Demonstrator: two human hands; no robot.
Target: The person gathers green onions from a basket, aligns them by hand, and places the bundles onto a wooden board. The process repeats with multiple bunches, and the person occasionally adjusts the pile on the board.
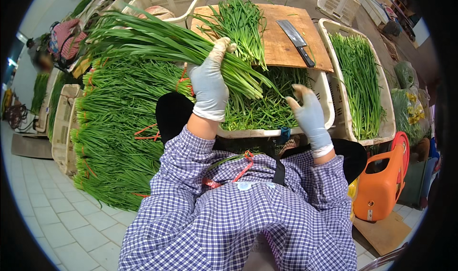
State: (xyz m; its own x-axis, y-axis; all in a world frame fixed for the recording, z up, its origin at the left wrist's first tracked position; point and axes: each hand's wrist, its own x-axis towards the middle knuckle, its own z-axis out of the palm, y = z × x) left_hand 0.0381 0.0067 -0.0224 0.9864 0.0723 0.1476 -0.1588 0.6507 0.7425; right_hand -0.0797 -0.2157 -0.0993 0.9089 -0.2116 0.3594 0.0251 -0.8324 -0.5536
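My left hand (211,83), in a pale grey-blue glove with bare-looking fingertips, grips a bunch of garlic chives (157,41). The leaves fan out to the left and the pale cut stems point down to the right. My right hand (307,108), gloved alike, is raised with thumb and fingers apart. One bent leaf from the bunch reaches close to its thumb; whether they touch is unclear. Beneath both hands, loose leaf scraps (261,115) lie in a white plastic crate (325,102). A wooden board (279,56) rests across its far side, bearing loose chives (241,27) and a cleaver (295,40).
Tied chive bundles (118,127) are piled at left, with red ties (146,133). A crate (388,127) of upright-laid chives (357,81) stands at right, near an orange plastic container (377,181). Another person (66,41) is at far left. Red strips (245,167) lie on my lap.
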